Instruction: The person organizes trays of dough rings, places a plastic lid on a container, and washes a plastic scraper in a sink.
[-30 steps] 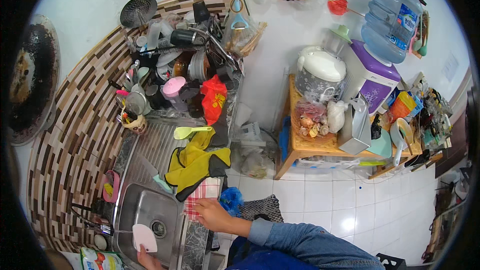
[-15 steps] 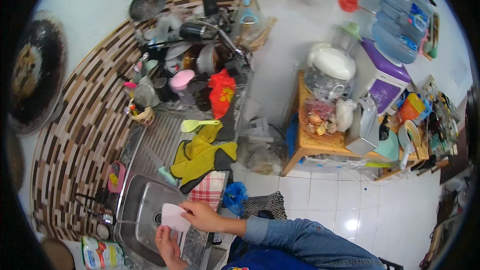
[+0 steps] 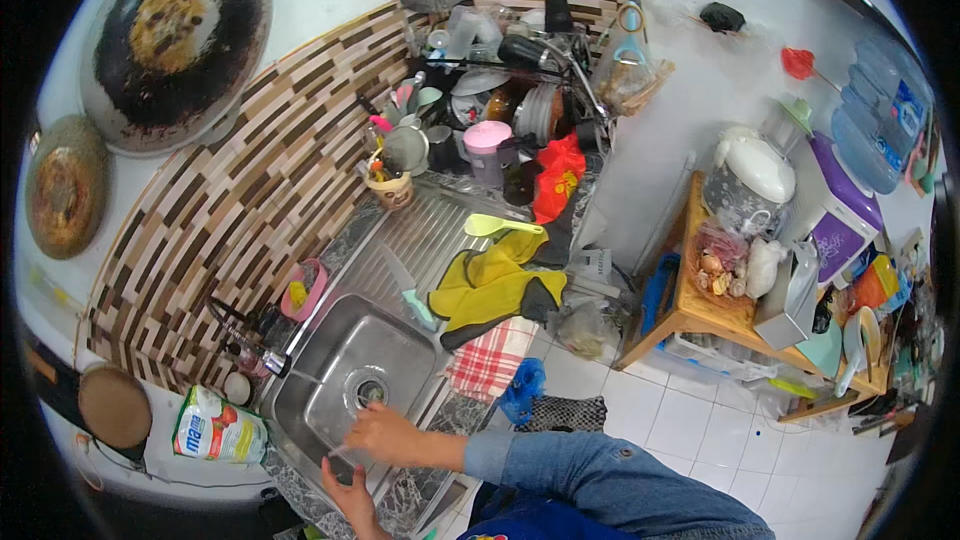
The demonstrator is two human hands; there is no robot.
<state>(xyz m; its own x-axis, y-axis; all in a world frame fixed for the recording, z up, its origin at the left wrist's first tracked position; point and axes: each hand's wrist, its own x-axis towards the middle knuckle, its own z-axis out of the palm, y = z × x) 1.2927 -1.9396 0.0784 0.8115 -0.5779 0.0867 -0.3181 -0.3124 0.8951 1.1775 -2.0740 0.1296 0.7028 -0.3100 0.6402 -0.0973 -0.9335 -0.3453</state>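
Observation:
Low over the near end of the steel sink (image 3: 290, 410), both of my hands are on a thin pale flat piece (image 3: 348, 456). It is now turned almost edge-on and mostly covered by my fingers. My right hand (image 3: 388, 434) is closed over its upper side, the forearm in a blue denim sleeve. At the lower left edge, my left hand (image 3: 352, 500) holds it between thumb and fingers. A thin stream of water runs from the tap (image 3: 275, 362) into the basin. The round drain (image 3: 370, 390) lies just beyond my right hand.
On the ribbed drainboard lie a knife (image 3: 408, 290), yellow-and-grey cloth (image 3: 490, 285) and light green rice paddle (image 3: 500, 226). A red checked cloth (image 3: 490, 358) hangs at the counter edge. A detergent pouch (image 3: 220, 427) stands left of the sink; a wooden table (image 3: 690, 310) is at right.
The view has shifted, so the sink and racks sit further right. The pale piece has turned from showing its broad face to nearly edge-on, and my right hand has moved over it.

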